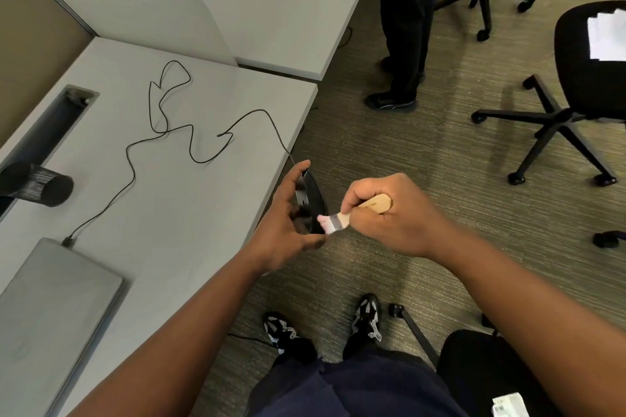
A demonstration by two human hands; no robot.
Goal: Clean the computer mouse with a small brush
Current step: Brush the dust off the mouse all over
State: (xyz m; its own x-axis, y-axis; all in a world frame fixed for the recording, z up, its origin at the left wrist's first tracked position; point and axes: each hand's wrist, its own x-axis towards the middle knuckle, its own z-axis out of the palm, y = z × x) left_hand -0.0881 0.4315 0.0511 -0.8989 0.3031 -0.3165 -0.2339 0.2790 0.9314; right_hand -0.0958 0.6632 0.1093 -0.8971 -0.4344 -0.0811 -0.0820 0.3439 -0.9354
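Note:
A black wired computer mouse is held on its side just past the desk's right edge, gripped by my left hand with fingers at its top and thumb below. My right hand grips a small brush with a pale wooden handle and a metal ferrule. The brush's light bristles touch the lower end of the mouse. The mouse's thin black cable snakes across the grey desk to a plug at a closed laptop.
A closed grey laptop lies at the desk's near left. A black mesh cup lies on its side at the left. A person's legs stand beside the far desk. Black office chairs stand on the carpet at the right.

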